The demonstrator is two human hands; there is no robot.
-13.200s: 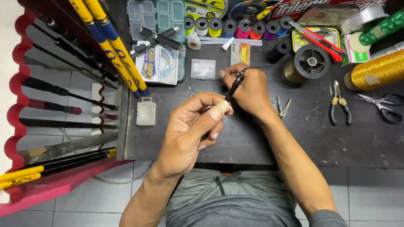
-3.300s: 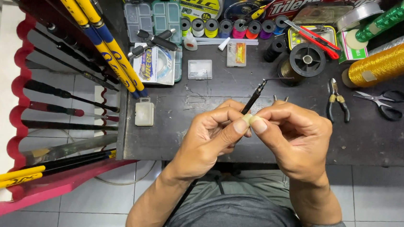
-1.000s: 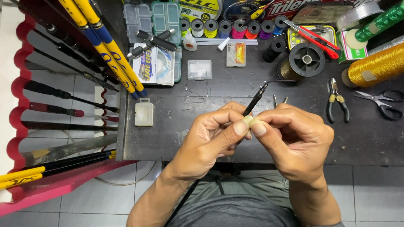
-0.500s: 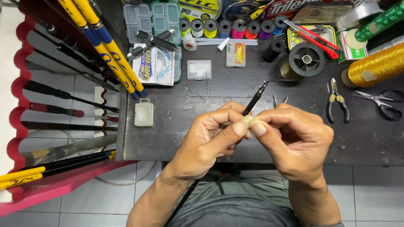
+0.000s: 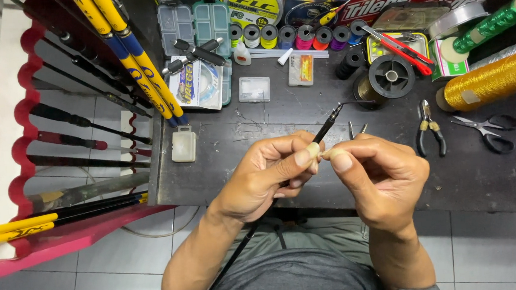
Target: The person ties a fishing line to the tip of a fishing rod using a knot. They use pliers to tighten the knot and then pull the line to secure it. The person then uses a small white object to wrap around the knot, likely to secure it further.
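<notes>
A thin black fishing rod (image 5: 328, 124) runs from my lap up over the dark workbench (image 5: 235, 165), ending in a small wire tip guide. My left hand (image 5: 266, 175) grips the rod just below the tip, thumb and forefinger pinched on it. My right hand (image 5: 380, 175) meets it from the right, its fingertips pinching a small pale piece against the rod at the same spot. Both hands hover above the bench's middle.
Small pliers (image 5: 428, 126) and scissors (image 5: 487, 127) lie right of my hands. A gold thread cone (image 5: 498, 80), black spool (image 5: 390, 76), coloured thread spools (image 5: 298, 35), and tackle boxes (image 5: 193, 24) line the back. A clear small box (image 5: 183, 146) sits left. Rods (image 5: 84, 125) rest in a red rack.
Over the last second nothing has visibly moved. Long before, my hands were higher on the bench with the rod tip between them.
</notes>
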